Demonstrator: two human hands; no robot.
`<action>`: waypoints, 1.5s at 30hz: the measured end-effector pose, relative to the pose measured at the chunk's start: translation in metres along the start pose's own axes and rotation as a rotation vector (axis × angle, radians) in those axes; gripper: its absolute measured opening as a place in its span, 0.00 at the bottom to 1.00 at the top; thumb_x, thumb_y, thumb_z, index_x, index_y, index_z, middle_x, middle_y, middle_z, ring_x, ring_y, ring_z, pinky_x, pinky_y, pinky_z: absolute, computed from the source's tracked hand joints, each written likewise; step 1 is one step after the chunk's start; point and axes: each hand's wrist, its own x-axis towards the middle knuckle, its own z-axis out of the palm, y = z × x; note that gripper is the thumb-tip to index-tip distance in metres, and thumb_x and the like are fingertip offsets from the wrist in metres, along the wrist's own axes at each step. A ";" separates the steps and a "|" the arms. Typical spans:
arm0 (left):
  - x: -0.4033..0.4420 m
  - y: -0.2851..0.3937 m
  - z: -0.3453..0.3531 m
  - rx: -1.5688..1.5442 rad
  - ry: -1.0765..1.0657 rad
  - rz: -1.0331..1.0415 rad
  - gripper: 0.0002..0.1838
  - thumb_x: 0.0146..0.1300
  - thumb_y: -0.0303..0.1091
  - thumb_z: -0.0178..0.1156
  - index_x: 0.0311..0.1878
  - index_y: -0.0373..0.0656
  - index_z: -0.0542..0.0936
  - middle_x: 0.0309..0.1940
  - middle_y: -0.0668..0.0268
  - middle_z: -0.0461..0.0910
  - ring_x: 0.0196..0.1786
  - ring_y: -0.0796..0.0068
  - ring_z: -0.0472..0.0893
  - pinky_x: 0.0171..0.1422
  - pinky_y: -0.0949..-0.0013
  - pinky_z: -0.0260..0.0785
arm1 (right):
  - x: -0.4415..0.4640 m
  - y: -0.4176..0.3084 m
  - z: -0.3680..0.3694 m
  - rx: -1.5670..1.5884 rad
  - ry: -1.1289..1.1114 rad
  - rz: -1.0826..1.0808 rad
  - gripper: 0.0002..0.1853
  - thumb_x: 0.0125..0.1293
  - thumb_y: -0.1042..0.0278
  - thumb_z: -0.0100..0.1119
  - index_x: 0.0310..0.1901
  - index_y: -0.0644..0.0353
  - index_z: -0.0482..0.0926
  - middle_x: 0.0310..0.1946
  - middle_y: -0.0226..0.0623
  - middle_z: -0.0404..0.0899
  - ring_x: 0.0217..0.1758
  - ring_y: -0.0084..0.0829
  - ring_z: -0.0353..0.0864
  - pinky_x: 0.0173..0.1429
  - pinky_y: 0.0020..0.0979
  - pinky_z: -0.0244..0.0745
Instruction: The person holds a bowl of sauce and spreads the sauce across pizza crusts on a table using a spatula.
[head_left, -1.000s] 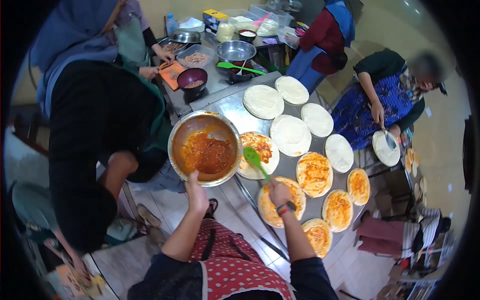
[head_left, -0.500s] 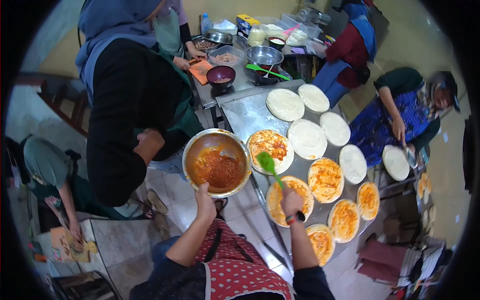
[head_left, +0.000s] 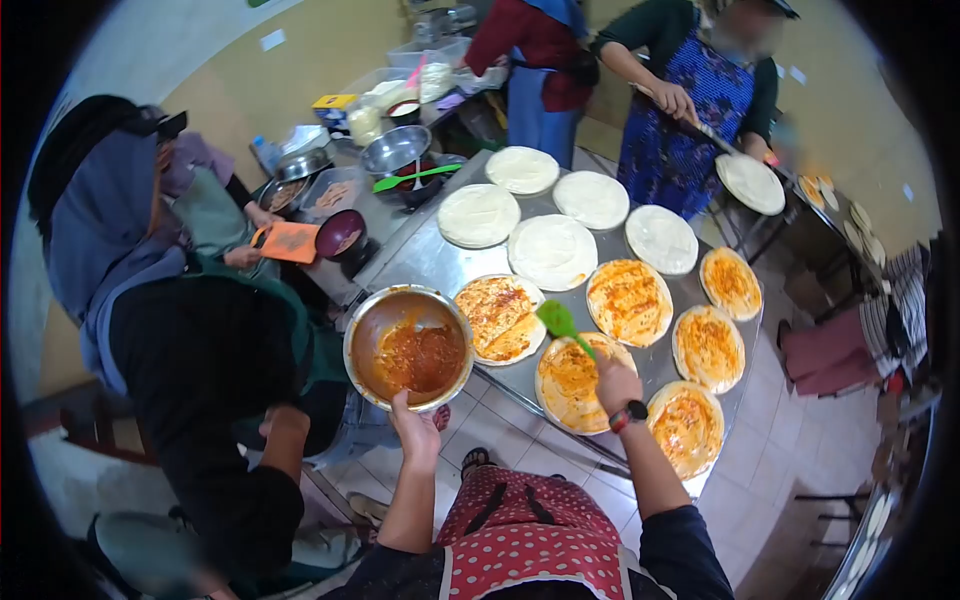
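Observation:
My left hand (head_left: pixel 417 430) grips the rim of a metal bowl (head_left: pixel 358 350), tilted toward me, with orange-red sauce (head_left: pixel 425 360) inside. In my right hand (head_left: pixel 618 388) is a green spatula (head_left: pixel 557 319), its fingers closed round the handle. The spatula's head is over the table beside a partly sauced dough round (head_left: pixel 500 320); whether it touches the dough I cannot tell. Below my right hand lies another sauced dough round (head_left: pixel 572 385). More sauced rounds, such as one dough round (head_left: pixel 629 302), are to the right. Plain dough rounds (head_left: pixel 553 252) lie farther back.
The metal table (head_left: pixel 440 265) has a front edge close to me. A co-worker in black (head_left: pixel 200 380) stands at left. Across the table, a person in a blue apron (head_left: pixel 680 130) holds a dough round (head_left: pixel 750 183) on a flat tool. Bowls (head_left: pixel 396 150) and an orange board (head_left: pixel 290 242) are at back left.
My view has turned. The spatula's head has moved off the nearest-left dough round toward its right side, and sauce covers more of that round. The bowl stays in my left hand.

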 end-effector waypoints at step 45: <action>0.063 0.052 -0.071 0.080 -0.107 -0.311 0.21 0.56 0.35 0.47 0.52 0.38 0.64 0.49 0.61 0.68 0.53 0.70 0.69 0.58 0.66 0.59 | 0.038 -0.129 -0.014 0.062 0.025 0.258 0.15 0.60 0.62 0.43 0.48 0.50 0.71 0.29 0.50 0.76 0.33 0.49 0.75 0.36 0.46 0.69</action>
